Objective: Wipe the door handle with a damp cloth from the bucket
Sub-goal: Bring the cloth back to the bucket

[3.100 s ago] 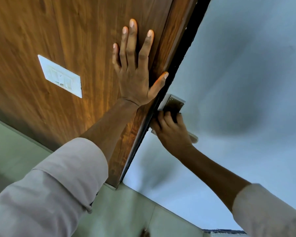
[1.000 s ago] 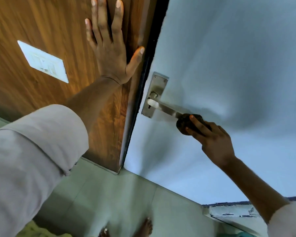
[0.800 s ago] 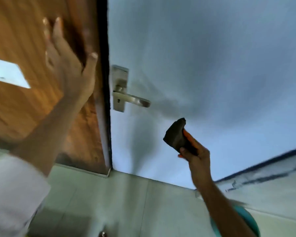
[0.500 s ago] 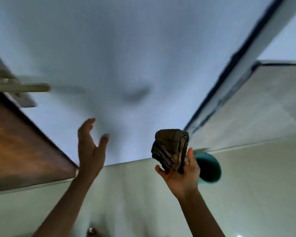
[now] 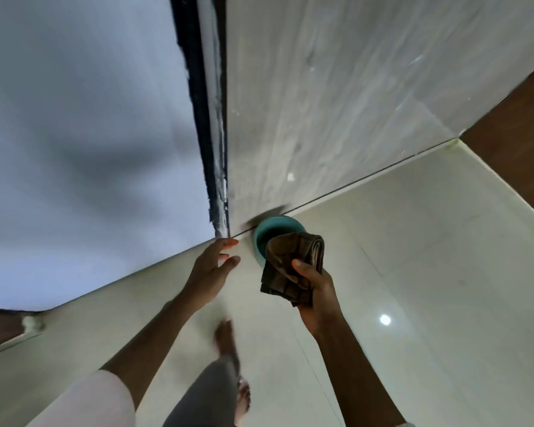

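My right hand [image 5: 316, 289] grips a folded dark brown cloth [image 5: 293, 266], held up in front of me at mid-frame. Behind and below the cloth a teal bucket [image 5: 267, 234] stands on the floor against the grey tiled wall; the cloth covers its near part. My left hand [image 5: 211, 271] hangs free to the left of the cloth, fingers spread and empty. The white door [image 5: 84, 143] fills the left of the view. The door handle is out of view.
The dark door frame edge [image 5: 204, 112] runs down beside the grey marble-look wall [image 5: 321, 103]. Glossy pale floor tiles [image 5: 429, 257] stretch to the right. My bare feet [image 5: 228, 340] are on the floor below my hands. A brown wooden surface [image 5: 518, 131] is at right.
My right hand left the door handle with the cloth, and my left hand came off the wooden panel. My view swung right and down, bringing the teal bucket into view.
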